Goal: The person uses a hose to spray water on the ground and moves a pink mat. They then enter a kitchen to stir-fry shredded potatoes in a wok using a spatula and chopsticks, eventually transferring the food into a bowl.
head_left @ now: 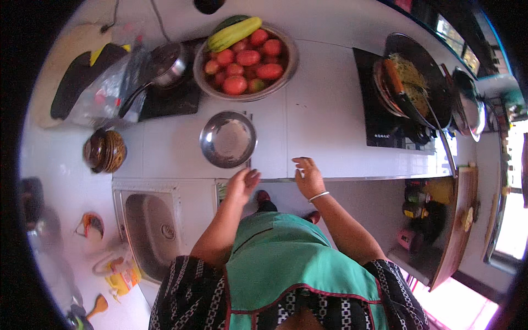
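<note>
Fingers loosely spread and holding nothing, the person's left hand (242,181) hovers at the front edge of a white tiled kitchen counter (324,115), just below an empty round steel bowl (228,138) — whether the fingertips touch the bowl's rim cannot be told. The right hand (308,175), a pale bangle at its wrist, rests open on the counter edge, fingers bent, gripping nothing; what lies under its palm is hidden. The bowl sits mouth up, round, with no long axis to speak of. Behind it stands a large metal basin of red tomatoes (245,60) with a yellow-green squash laid across its far rim, long axis running left to right. To the right, a dark wok of noodles (415,80) sits on a black cooktop — its contents blurred by the lens. A steel sink (151,231) is set low at left. The person's green apron hides the floor below.
</note>
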Motion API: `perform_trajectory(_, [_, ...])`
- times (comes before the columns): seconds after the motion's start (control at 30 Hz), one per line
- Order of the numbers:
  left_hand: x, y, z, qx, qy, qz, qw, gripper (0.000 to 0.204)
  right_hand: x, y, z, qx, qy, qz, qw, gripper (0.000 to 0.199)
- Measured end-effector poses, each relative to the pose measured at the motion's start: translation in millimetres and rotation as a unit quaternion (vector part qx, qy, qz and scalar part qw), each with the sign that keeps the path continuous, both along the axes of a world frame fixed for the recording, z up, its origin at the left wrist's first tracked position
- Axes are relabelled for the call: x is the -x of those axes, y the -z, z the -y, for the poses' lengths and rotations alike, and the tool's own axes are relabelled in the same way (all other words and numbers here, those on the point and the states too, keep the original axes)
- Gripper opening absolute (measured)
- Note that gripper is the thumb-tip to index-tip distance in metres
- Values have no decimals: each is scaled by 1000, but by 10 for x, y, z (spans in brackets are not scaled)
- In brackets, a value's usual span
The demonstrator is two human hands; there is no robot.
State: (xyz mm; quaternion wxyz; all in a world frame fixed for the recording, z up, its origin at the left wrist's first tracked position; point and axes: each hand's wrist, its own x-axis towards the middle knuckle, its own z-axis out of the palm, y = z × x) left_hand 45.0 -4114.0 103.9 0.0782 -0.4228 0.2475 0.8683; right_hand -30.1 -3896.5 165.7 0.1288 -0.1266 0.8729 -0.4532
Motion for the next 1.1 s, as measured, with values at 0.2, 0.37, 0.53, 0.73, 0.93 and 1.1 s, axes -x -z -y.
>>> perform_trajectory(0.2, [-297,-315,-200,27,7,-23,999,21,-345,110,231,18,-59,9,998,24])
perform_trajectory(0.37, [-1118,-413,-8,123,-100,-117,980,27,-577,65,909,7,-289,-47,956,22])
perform_trajectory(0.53, [-2631,-262,-418,750,143,75,641,27,-1351,-52,1178,54,-493,31,868,23])
perform_trajectory(0.73, [-4040,167,-604,285,-474,240,798,30,-2578,94,1089,45,-652,52,755,26])
perform_trajectory(0.93, [-5593,377,198,579,-275,572,512,57,-3427,362,1859,52,-681,-30,730,31])
perform_trajectory(1.1, [-5891,301,492,560,-49,561,608,40,-4531,613,2545,70,-701,3,710,38])
